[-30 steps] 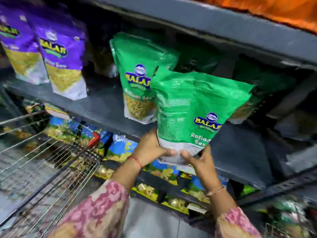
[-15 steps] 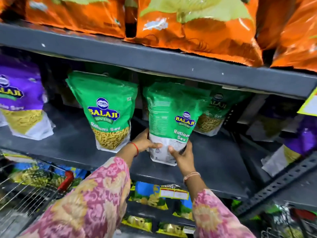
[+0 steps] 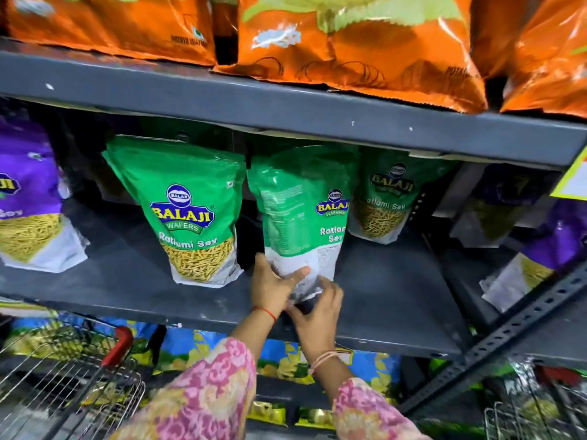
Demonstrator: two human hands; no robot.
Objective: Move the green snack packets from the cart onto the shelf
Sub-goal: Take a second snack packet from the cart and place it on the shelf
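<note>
A green snack packet (image 3: 301, 214) stands upright on the grey shelf (image 3: 397, 300), turned so its side faces me. My left hand (image 3: 273, 289) grips its white bottom from the left, thumb across the front. My right hand (image 3: 319, 309) touches the bottom corner from below and right. Another green packet (image 3: 187, 211) stands to its left, and a third green packet (image 3: 387, 198) stands behind it to the right. The wire cart (image 3: 63, 382) with a red handle is at the lower left; I see no packets in it.
Purple packets (image 3: 28, 198) stand at the shelf's left end and more purple ones (image 3: 540, 249) on the right. Orange bags (image 3: 349, 42) fill the shelf above. Blue and yellow packets (image 3: 279, 360) sit on the shelf below. A perforated metal upright (image 3: 514, 331) slants at the right.
The held packet has moved deeper onto the shelf and now rests on it. My hands have slid lower on its base, the right one loosening its hold.
</note>
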